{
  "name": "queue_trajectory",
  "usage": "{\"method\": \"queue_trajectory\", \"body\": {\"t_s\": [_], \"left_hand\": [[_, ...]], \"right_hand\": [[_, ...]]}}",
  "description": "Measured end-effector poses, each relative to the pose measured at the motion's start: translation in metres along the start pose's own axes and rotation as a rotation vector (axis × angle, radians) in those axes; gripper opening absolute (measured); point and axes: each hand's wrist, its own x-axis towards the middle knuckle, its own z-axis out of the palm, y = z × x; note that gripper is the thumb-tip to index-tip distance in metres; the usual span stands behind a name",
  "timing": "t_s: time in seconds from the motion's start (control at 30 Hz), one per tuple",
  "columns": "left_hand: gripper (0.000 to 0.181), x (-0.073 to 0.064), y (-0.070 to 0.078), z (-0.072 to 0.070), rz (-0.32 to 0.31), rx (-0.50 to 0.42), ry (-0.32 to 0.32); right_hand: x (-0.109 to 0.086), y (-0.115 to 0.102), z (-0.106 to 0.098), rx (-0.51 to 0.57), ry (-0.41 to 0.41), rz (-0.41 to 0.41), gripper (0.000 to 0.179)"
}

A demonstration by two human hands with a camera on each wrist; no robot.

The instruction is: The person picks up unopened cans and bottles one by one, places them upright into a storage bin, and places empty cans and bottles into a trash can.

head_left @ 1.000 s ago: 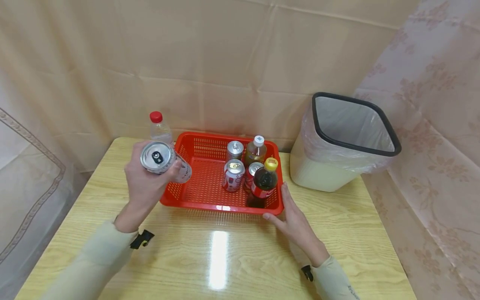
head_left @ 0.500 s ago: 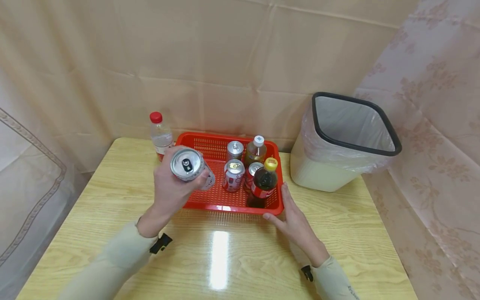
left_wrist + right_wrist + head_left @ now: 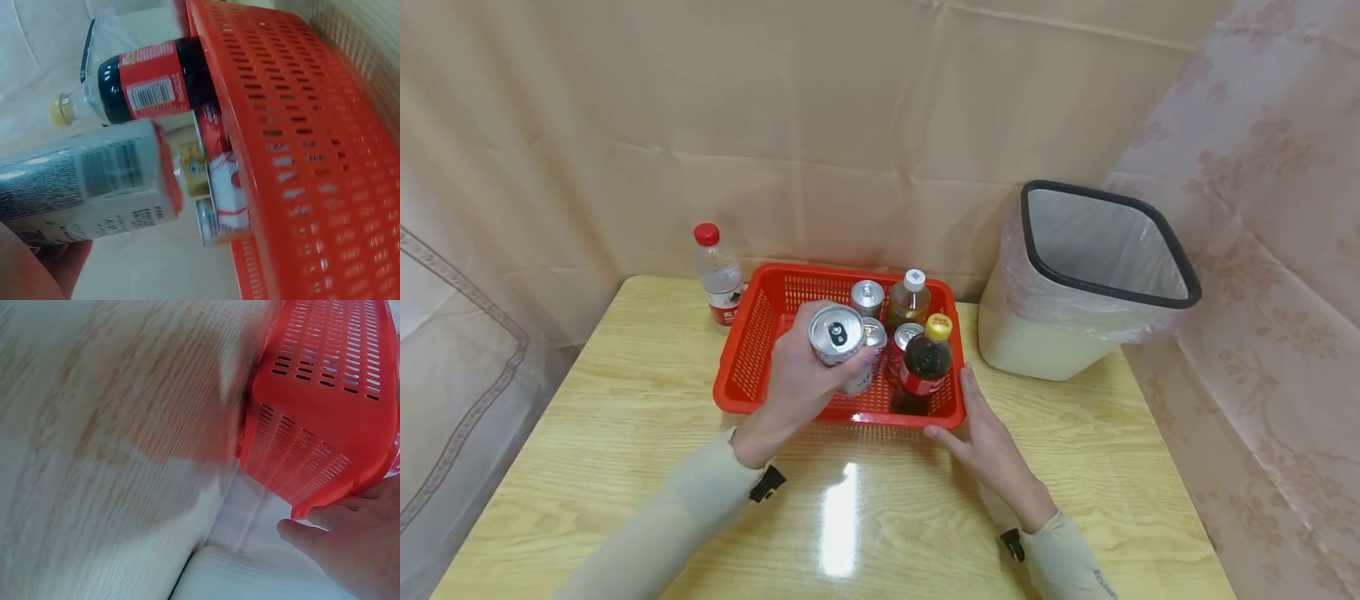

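My left hand (image 3: 793, 375) grips a tall silver-white can (image 3: 838, 335) over the middle of the red plastic basket (image 3: 741, 358). In the left wrist view the held can (image 3: 106, 178) is above the rim, apart from the cans inside. Within the basket's right half stand a cola bottle (image 3: 925, 367) with a yellow cap, a white-capped bottle of amber drink (image 3: 907, 307), a red can (image 3: 898, 350), a white-and-red can (image 3: 877, 335) and a silver-topped can (image 3: 868, 297). My right hand (image 3: 992, 442) rests with fairly straight fingers against the basket's front right corner.
Left of the basket, a red-capped clear bottle (image 3: 721, 283) stands on the wooden table (image 3: 910, 517). A lined bin (image 3: 1037, 333) with a black rim is at the back right. Beige curtain (image 3: 820, 150) hangs behind the table.
My left hand has carried the can rightward, from beside the red-capped bottle to above the basket's middle. The right hand stays at the basket's corner.
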Motion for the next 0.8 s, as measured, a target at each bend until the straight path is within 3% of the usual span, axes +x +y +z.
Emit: {"method": "queue_trajectory", "body": {"t_s": [0.13, 0.43, 0.6, 0.8], "left_hand": [[0.059, -0.001, 0.0, 0.011, -0.096, 0.016, -0.059], [0.066, -0.01, -0.006, 0.029, -0.23, 0.048, -0.162], [0.072, -0.016, -0.014, 0.037, -0.286, 0.066, -0.166], [0.076, -0.02, -0.022, 0.044, -0.295, 0.107, -0.163]], "right_hand": [[0.001, 0.0, -0.001, 0.003, -0.003, 0.002, 0.118], [0.002, -0.001, -0.001, -0.01, -0.006, 0.013, 0.117], [0.001, -0.001, 0.0, -0.021, -0.006, 0.004, 0.116], [0.001, -0.001, 0.0, -0.006, -0.004, 0.012, 0.117]]}}
